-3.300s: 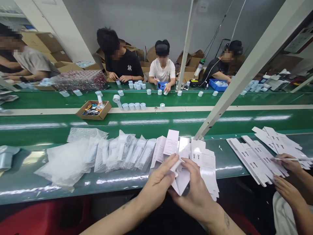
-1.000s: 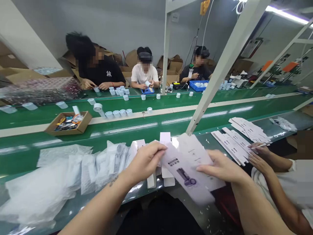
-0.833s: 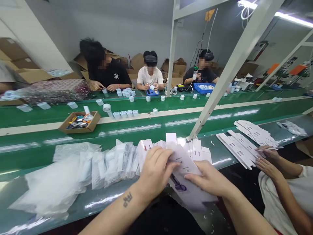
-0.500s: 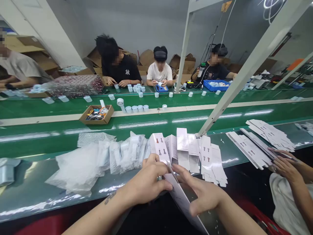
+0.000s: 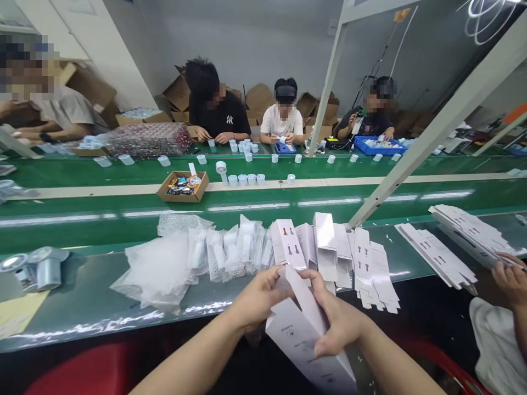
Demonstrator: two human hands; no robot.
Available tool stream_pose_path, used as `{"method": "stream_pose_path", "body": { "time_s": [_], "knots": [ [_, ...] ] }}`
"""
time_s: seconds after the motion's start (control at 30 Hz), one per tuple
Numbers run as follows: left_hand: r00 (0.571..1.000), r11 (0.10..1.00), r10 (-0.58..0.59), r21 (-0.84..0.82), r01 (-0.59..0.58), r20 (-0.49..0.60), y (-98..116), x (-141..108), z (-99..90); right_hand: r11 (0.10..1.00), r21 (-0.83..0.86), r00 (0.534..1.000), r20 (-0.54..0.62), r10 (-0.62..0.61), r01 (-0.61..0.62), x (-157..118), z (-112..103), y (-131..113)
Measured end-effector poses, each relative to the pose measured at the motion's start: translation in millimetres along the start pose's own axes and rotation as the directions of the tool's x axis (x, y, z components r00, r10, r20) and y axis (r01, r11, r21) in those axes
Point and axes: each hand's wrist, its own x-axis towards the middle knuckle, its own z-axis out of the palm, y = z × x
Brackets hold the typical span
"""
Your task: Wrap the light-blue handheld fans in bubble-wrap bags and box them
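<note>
A white printed cardboard box (image 5: 307,340) is held between both hands, tilted, with its flaps loose at the upper end. My left hand (image 5: 259,299) grips it at the upper left flap. My right hand (image 5: 335,315) wraps its right side, the thumb across the printed face. Just beyond stand folded-up white boxes (image 5: 288,241), one showing small product pictures. Flat box blanks (image 5: 373,269) lie to their right. Left of the boxes are items wrapped in bubble bags (image 5: 242,247) and a heap of bubble bags (image 5: 156,269).
At far left lie pale blue device parts (image 5: 45,269). Across the green conveyor (image 5: 123,206) sit a carton of tools (image 5: 183,189), small cups (image 5: 251,179) and several co-workers. A metal post (image 5: 411,131) slants down to the table. A neighbour's hand (image 5: 510,280) handles more blanks (image 5: 436,255) at right.
The flat carton between my hands has been opened out into a box shape, its flaps spread. My right hand has closed around its side. The view has shifted left.
</note>
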Motion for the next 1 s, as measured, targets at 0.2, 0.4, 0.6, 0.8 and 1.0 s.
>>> {"method": "stream_pose_path", "body": {
  "time_s": [0.2, 0.4, 0.6, 0.8, 1.0],
  "knots": [
    [0.915, 0.944, 0.242, 0.298, -0.145, -0.322, -16.2, -6.7, -1.5, 0.716, -0.691, 0.933, -0.317, -0.173, -0.102, -3.8, 53.0, -16.1],
    [0.985, 0.986, 0.163, 0.041, -0.160, -0.064, -11.4, -19.5, -13.3, 0.782, -0.593, 0.915, -0.396, -0.077, -0.191, -9.7, 47.7, -38.6],
    [0.995, 0.955, -0.057, -0.286, 0.078, 0.082, -34.3, -2.2, 8.4, 0.838, -0.543, 0.974, -0.208, -0.084, -0.043, -12.6, 35.7, -43.1],
    [0.967, 0.992, 0.127, 0.032, -0.123, -0.219, -38.5, -10.2, 29.9, 0.684, -0.693, 0.690, -0.611, -0.387, -0.230, -21.0, 84.0, -4.5],
    [0.951, 0.992, 0.071, 0.081, -0.099, 0.300, -15.0, 2.7, 23.6, 0.837, -0.489, 0.695, -0.691, -0.199, -0.246, -44.0, 75.2, -4.2]
  ]
}}
